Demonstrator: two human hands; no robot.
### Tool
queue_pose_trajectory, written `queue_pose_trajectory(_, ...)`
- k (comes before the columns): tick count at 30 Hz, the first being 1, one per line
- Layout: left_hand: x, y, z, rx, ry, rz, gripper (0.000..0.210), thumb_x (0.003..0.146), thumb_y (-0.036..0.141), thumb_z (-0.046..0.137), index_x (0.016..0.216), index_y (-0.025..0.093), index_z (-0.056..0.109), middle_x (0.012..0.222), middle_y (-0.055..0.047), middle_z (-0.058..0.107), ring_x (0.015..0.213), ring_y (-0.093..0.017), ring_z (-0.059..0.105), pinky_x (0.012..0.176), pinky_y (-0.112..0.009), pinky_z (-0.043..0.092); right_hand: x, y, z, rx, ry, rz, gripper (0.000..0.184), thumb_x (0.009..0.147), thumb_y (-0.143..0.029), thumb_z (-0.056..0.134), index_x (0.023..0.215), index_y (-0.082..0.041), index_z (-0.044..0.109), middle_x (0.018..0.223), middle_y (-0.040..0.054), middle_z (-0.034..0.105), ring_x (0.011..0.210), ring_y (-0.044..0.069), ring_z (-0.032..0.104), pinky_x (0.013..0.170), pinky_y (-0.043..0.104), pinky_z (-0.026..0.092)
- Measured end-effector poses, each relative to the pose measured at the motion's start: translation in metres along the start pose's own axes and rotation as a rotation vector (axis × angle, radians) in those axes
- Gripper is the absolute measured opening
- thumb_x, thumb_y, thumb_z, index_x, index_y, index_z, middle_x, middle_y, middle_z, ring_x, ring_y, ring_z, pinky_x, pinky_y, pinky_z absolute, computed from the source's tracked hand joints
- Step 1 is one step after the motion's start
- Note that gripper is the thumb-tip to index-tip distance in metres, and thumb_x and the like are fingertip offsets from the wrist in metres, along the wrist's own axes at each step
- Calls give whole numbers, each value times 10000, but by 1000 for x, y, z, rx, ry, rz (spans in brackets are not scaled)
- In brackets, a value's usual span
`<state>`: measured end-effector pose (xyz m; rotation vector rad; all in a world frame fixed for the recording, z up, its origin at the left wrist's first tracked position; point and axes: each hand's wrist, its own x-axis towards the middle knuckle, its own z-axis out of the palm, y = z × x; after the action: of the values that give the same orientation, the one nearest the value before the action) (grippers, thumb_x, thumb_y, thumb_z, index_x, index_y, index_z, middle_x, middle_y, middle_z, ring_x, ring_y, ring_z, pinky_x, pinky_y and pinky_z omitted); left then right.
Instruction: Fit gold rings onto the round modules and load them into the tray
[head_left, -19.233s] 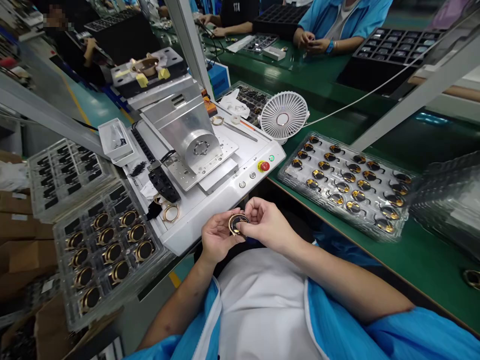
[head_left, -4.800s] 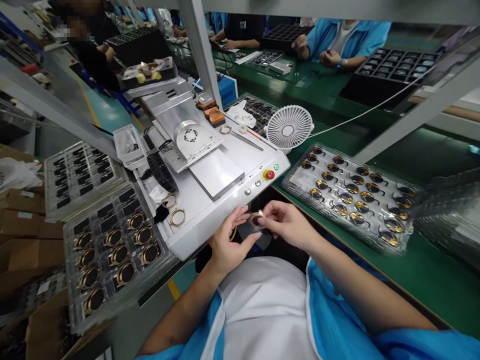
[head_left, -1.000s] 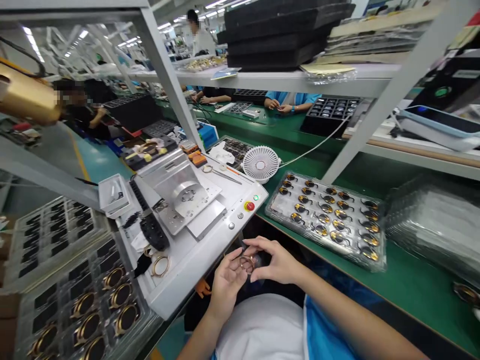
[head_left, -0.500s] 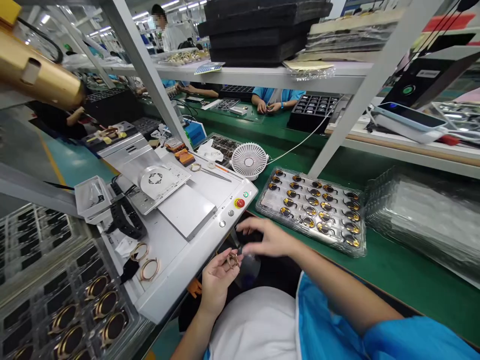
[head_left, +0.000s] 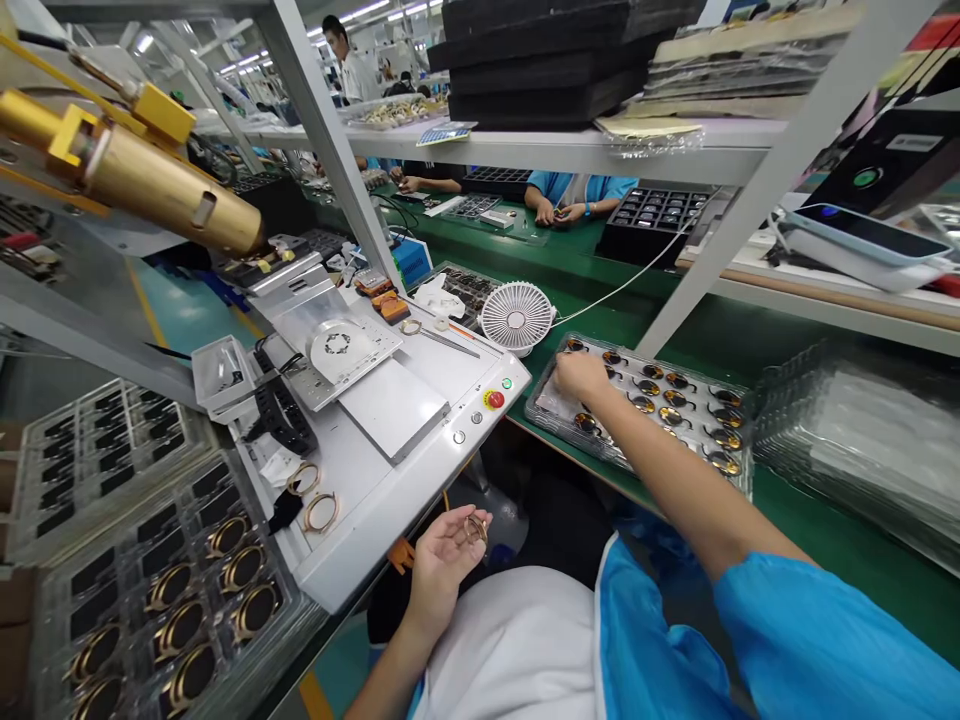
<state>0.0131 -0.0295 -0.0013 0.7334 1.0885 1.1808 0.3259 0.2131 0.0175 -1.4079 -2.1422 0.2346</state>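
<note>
In front of my body, my left hand (head_left: 444, 560) is palm up, its fingers curled around a gold-coloured watch case ring (head_left: 475, 529). My right hand (head_left: 583, 378) reaches out over the left end of a clear plastic tray (head_left: 547, 402) on the green bench. Its fingers bend down in a pinch at the tray, and what is between them is hidden. Several round black-and-gold parts with thin dark flex tails (head_left: 673, 398) lie in rows in that tray. Two more gold rings (head_left: 321, 512) rest on the white machine's front left corner.
A white machine (head_left: 480, 425) with a red stop button (head_left: 493, 400) stands ahead of me. A small white fan (head_left: 517, 318) is behind it. Trays of watch cases (head_left: 176, 628) lie at left, stacked clear trays (head_left: 862, 450) at right. A shelf post (head_left: 750, 215) slants down beyond the parts tray.
My right hand has moved from beside my left hand, forward and right onto the parts tray. My left hand still holds the ring near my body. The view has shifted slightly.
</note>
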Motion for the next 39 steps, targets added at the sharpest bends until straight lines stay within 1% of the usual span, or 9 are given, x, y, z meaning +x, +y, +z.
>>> queue_pose_trajectory(3,2,2,-4,-41,-27,-6,396,703,305,925,1068,244,782,1109,-108,795,1105,-305,747,1034,-454,565,-11,-8,-6,48,-50,179,171,1014,-257,614,1026,-139,738,927,114,751,827,212,711,788,334,584)
queue_pose_trajectory(6,7,6,-4,-70,-113,-13,461,704,313,930,1125,226,764,1186,-120,768,1075,-284,749,997,-430,574,-34,-37,-10,205,-161,220,221,971,-194,594,1098,-142,767,825,80,772,687,196,723,684,295,595)
queue_pose_trajectory(10,16,17,6,-83,-356,-26,702,657,314,962,1299,232,691,1416,-160,644,1051,-257,738,921,-372,580,-68,-98,-14,687,-295,27,247,965,-300,636,1113,-178,792,918,71,770,643,165,717,616,273,604)
queue_pose_trajectory(13,21,26,13,-126,-459,-28,802,622,334,981,1352,266,655,1491,-156,572,1030,-261,744,919,-395,580,-83,-136,-17,806,-245,-171,162,975,-258,658,1009,-194,802,918,68,762,711,157,721,652,256,588)
queue_pose_trajectory(16,21,32,11,-145,-501,-60,862,596,378,993,1373,244,645,1355,-157,660,1001,-278,752,903,-409,584,-88,-154,-16,786,-170,-279,141,980,-169,630,932,-191,760,893,66,745,789,162,718,696,255,570)
queue_pose_trajectory(21,15,35,-1,-182,-414,-79,849,602,402,990,1352,172,665,1034,-130,781,979,-281,765,890,-372,575,-80,-166,-11,686,-232,-309,110,960,-169,625,853,-191,638,1003,95,691,888,190,668,760,300,541)
queue_pose_trajectory(32,3,36,-13,-169,-272,78,865,643,419,965,1406,188,629,1001,-111,799,1031,-263,761,984,-383,566,34,-194,48,767,-236,476,195,937,-192,635,812,-222,488,560,-56,638,443,113,554,521,216,432)
queue_pose_trajectory(36,-6,40,-22,-43,-257,189,881,693,387,942,1474,222,569,1188,-157,765,1088,-298,750,990,-414,580,30,-187,50,675,-145,530,296,852,-301,772,860,-231,485,507,-82,571,414,129,524,469,224,381)
queue_pose_trajectory(39,-10,37,-26,118,-219,309,870,742,285,911,1515,294,511,1566,-188,510,1134,-314,737,964,-432,611,-3,-183,45,761,-86,477,310,855,-414,760,862,-229,511,527,-74,556,433,131,519,439,227,372)
